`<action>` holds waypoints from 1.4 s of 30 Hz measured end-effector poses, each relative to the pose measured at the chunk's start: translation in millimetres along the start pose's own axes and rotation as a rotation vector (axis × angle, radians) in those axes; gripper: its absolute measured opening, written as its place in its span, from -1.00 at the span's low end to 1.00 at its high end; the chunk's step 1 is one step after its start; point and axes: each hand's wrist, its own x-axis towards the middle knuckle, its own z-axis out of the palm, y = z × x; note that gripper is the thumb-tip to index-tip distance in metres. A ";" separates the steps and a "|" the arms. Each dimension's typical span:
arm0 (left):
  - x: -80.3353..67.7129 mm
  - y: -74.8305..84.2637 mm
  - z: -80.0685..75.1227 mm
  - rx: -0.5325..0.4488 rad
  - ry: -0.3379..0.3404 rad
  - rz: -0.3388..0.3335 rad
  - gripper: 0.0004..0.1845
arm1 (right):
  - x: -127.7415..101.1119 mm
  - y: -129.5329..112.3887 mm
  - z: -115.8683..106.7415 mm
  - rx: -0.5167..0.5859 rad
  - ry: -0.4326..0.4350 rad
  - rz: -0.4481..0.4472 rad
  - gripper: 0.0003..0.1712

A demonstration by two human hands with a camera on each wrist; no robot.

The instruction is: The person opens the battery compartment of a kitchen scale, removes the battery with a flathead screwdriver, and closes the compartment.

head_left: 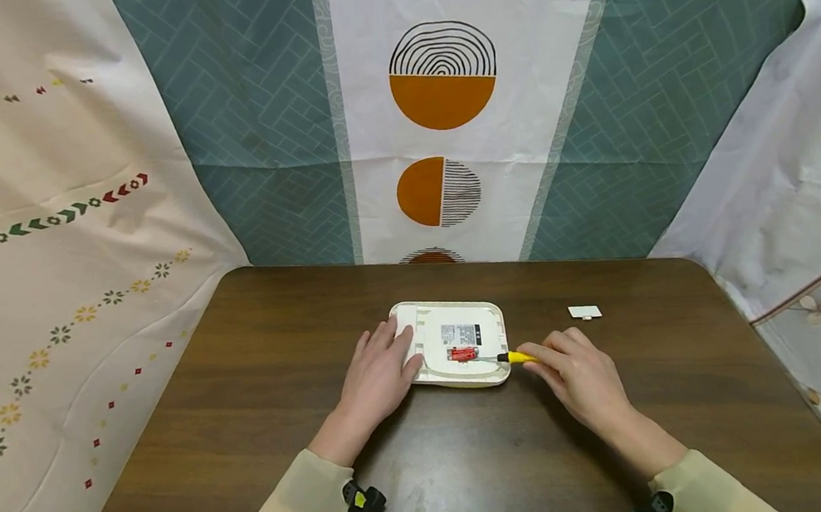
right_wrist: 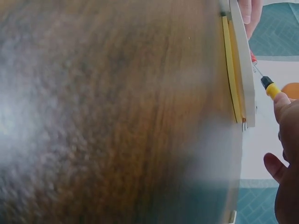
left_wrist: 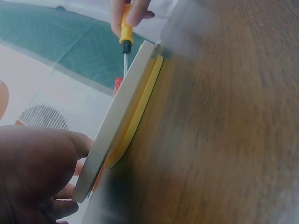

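One white device [head_left: 457, 341], one screwdriver [head_left: 507, 357], one small white piece [head_left: 584, 312], two hands.

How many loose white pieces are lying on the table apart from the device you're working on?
1. A small white piece lies on the table, off to the right of the white device and beyond the right hand. Others may be hidden under the hands.

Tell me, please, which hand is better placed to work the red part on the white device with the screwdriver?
The right hand: it already grips the yellow-handled screwdriver, tip at the red part. The left hand rests on the white device, steadying its left edge.
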 end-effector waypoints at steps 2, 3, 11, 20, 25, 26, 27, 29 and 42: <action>0.2 0.3 -0.6 0.003 0.000 0.000 -0.39 | 0.0 0.2 -0.8 -0.003 0.000 -0.001 -0.56; 0.2 0.5 -1.0 0.002 0.000 0.000 -0.39 | 0.0 0.2 -1.3 -0.005 -0.002 0.001 -0.57; -0.6 -0.5 -1.5 0.008 0.004 -0.005 -0.40 | -0.1 1.9 -4.4 -0.024 -0.025 0.021 -0.56; -0.5 0.8 -3.6 0.006 -0.009 -0.020 -0.39 | -2.5 4.0 -7.8 -0.026 -0.007 0.025 -0.57; -0.4 0.9 -4.1 0.011 -0.013 -0.018 -0.39 | -3.9 4.6 -9.9 -0.026 0.005 0.022 -0.58; -0.4 0.9 -4.5 0.013 -0.013 -0.018 -0.39 | -4.1 4.6 -10.5 -0.025 0.008 0.022 -0.58; -0.2 1.0 -4.9 0.014 -0.015 -0.018 -0.39 | -4.3 4.7 -11.1 -0.025 0.011 0.021 -0.58; 0.1 1.6 -6.5 0.016 -0.020 -0.020 -0.39 | -4.9 4.8 -12.5 -0.024 0.016 0.021 -0.56; 0.1 2.9 -10.1 0.027 -0.038 -0.027 -0.38 | -14.7 4.9 -17.5 -0.022 0.001 0.074 -0.50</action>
